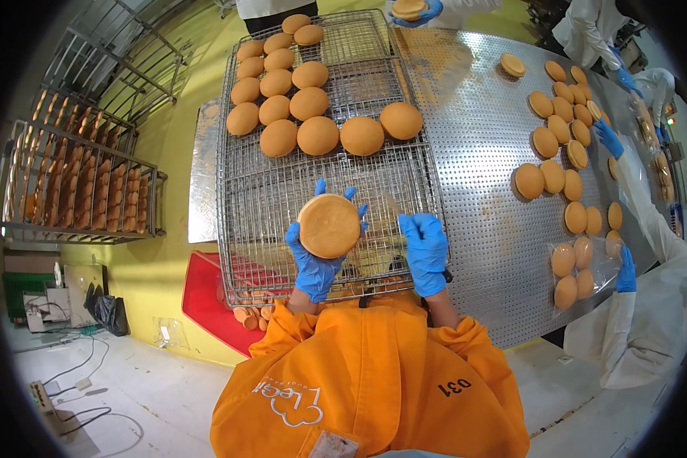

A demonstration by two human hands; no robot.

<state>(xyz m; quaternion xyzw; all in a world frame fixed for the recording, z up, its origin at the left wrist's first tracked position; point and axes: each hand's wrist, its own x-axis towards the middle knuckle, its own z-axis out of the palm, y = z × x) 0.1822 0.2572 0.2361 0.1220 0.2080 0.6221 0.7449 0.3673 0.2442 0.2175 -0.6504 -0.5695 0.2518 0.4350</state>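
"How does the left hand point(317, 271) sit?"
"Palm up, fingers spread, grasping a round cake point(329, 226) above the wire rack point(256, 195)."
"And the right hand point(426, 248)?"
"Beside it, apart from the cake, fingers curled; whether it grips anything, I can't tell."

Round cake point(329, 226): single thick disc, golden-tan, matte, near-circular outline, looks whole. Broad flat face up toward the camera, fairly even brown, with a paler band along the edge. Sits just left of frame centre, a bit below the upper rows of the same kind. Held in the left grip point(317, 263), gloved: palm behind and under the lower edge, thumb at the left edge, other fingertips showing past the top and right edges. Underside hidden. Up over the wire rack point(263, 187); exact tilt unclear. Right grip point(426, 248) is near its right side, apart from it.
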